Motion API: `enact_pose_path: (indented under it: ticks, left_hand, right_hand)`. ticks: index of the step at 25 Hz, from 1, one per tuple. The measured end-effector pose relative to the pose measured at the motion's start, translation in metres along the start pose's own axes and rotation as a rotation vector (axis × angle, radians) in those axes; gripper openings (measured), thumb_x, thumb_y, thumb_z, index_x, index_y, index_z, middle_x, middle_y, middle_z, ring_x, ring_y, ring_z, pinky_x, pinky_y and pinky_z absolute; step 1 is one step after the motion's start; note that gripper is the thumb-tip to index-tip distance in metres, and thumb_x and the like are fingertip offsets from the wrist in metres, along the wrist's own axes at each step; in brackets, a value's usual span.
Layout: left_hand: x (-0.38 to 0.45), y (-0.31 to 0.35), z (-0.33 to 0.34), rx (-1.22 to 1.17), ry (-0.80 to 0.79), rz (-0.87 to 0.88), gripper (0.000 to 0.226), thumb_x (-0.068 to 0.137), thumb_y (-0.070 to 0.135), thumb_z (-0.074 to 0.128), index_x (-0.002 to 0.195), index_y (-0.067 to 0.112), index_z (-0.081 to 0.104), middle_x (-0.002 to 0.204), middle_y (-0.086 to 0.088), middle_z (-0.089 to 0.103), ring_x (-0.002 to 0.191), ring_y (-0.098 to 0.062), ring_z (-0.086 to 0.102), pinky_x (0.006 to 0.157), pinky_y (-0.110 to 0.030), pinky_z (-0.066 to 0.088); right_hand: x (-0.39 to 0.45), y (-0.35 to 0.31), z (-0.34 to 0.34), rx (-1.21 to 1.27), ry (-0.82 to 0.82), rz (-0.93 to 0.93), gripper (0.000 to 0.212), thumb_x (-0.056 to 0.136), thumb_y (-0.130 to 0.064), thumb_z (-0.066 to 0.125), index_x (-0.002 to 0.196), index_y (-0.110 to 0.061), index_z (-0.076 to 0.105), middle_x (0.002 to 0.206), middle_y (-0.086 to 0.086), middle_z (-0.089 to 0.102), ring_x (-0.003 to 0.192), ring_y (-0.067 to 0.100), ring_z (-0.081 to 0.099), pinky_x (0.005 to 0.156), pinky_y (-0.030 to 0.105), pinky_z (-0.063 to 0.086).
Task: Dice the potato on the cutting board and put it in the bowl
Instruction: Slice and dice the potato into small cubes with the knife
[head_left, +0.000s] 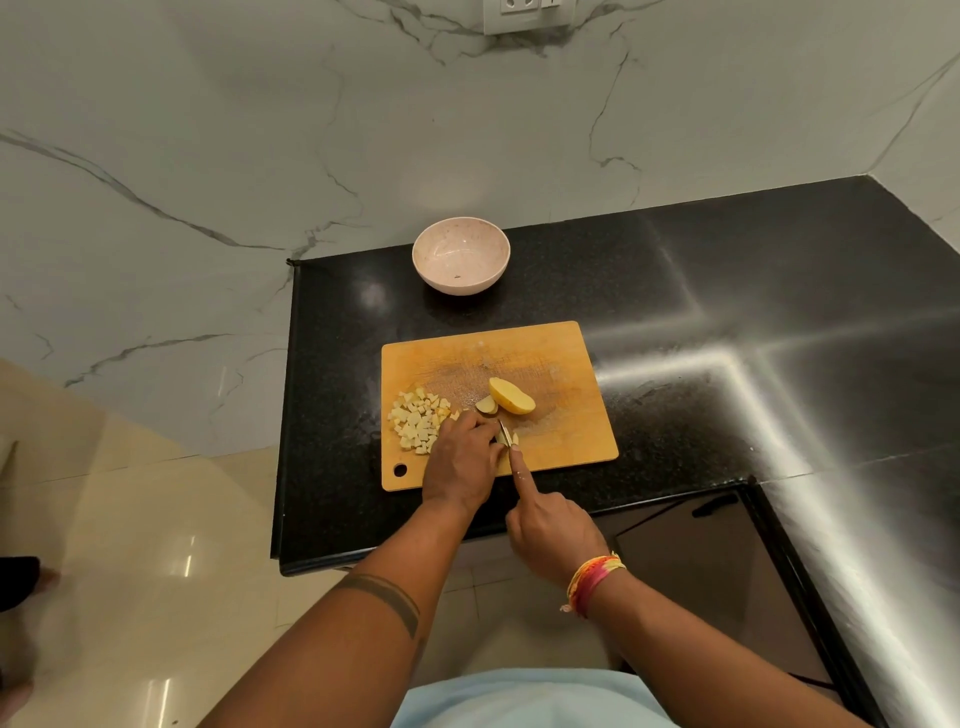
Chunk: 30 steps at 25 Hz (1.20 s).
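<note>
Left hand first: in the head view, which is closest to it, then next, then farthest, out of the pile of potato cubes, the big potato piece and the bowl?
From the left hand:
1. Pile of potato cubes, right beside its fingers, on the board's left.
2. Big potato piece, mid-board, beyond the hand.
3. Bowl, off the board, at the counter's back.

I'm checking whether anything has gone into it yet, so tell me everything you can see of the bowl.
The bowl is round, pale pink with faint speckles, and looks like plastic or melamine, though the material is hard to confirm. It stands upright on the black countertop beyond the far edge of the wooden cutting board, apart from it. Neither hand touches it. Its inside is empty of potato dice; only a tiny dark speck shows near the bottom. The marble-look wall rises just behind it.
</note>
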<state>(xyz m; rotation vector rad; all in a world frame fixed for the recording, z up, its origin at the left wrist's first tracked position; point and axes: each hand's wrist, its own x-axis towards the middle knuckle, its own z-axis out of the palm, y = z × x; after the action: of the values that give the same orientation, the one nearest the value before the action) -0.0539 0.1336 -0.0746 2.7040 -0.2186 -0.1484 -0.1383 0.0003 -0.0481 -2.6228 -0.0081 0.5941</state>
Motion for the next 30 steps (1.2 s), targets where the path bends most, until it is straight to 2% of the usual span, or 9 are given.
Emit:
enact_pose_path:
  ticks: [4, 9, 14, 18, 24, 30]
  left_hand:
    - [0.001, -0.001, 0.001, 0.037, -0.016, 0.021, 0.029, 0.102, 0.032, 0.054, 0.127, 0.024, 0.068, 0.123, 0.005, 0.055, 0.110, -0.019, 0.045, 0.093, -0.036, 0.048]
    - [-0.003, 0.001, -0.002, -0.055, 0.003, -0.002, 0.037, 0.099, 0.032, 0.061, 0.135, 0.022, 0.062, 0.124, 0.006, 0.056, 0.113, -0.018, 0.046, 0.098, -0.034, 0.046]
    - [-0.008, -0.007, -0.002, -0.158, 0.046, -0.004, 0.036, 0.099, 0.026, 0.062, 0.134, 0.026, 0.061, 0.122, 0.007, 0.055, 0.115, -0.014, 0.050, 0.100, -0.029, 0.046]
    - [-0.005, -0.007, -0.001, -0.119, 0.042, -0.005, 0.033, 0.099, 0.025, 0.061, 0.132, 0.022, 0.063, 0.121, 0.005, 0.055, 0.113, -0.016, 0.050, 0.096, -0.029, 0.047]
    - [-0.007, -0.005, 0.002, -0.049, 0.069, 0.013, 0.032, 0.099, 0.028, 0.060, 0.129, 0.020, 0.065, 0.121, 0.003, 0.054, 0.108, -0.016, 0.050, 0.095, -0.031, 0.049]
    - [-0.011, 0.001, 0.005, 0.027, 0.076, 0.045, 0.033, 0.097, 0.032, 0.059, 0.127, 0.021, 0.064, 0.119, 0.002, 0.054, 0.103, -0.018, 0.050, 0.091, -0.033, 0.050]
  right_hand:
    - [-0.017, 0.009, 0.004, -0.007, -0.037, -0.005, 0.081, 0.101, -0.029, 0.037, 0.159, -0.032, -0.019, 0.073, 0.004, 0.063, 0.058, 0.022, 0.057, 0.056, 0.037, 0.047]
    - [-0.031, 0.017, 0.003, 0.011, -0.016, -0.004, 0.081, 0.100, -0.028, 0.038, 0.160, -0.033, -0.016, 0.070, 0.000, 0.063, 0.054, 0.016, 0.053, 0.048, 0.032, 0.034]
    - [-0.017, 0.007, -0.002, 0.028, 0.018, -0.032, 0.081, 0.100, -0.029, 0.038, 0.160, -0.034, -0.015, 0.070, 0.002, 0.062, 0.056, 0.019, 0.056, 0.053, 0.035, 0.040]
    - [-0.004, -0.001, -0.002, -0.008, 0.012, -0.030, 0.078, 0.100, -0.030, 0.037, 0.161, -0.032, -0.012, 0.068, 0.001, 0.057, 0.054, 0.019, 0.051, 0.049, 0.034, 0.034]
    - [0.001, 0.008, 0.005, -0.080, 0.000, -0.037, 0.081, 0.101, -0.030, 0.037, 0.159, -0.032, -0.019, 0.071, 0.004, 0.061, 0.056, 0.021, 0.056, 0.051, 0.035, 0.042]
    - [-0.005, 0.015, 0.010, -0.040, -0.014, -0.046, 0.081, 0.102, -0.030, 0.036, 0.158, -0.032, -0.023, 0.073, 0.006, 0.063, 0.057, 0.022, 0.057, 0.055, 0.038, 0.047]
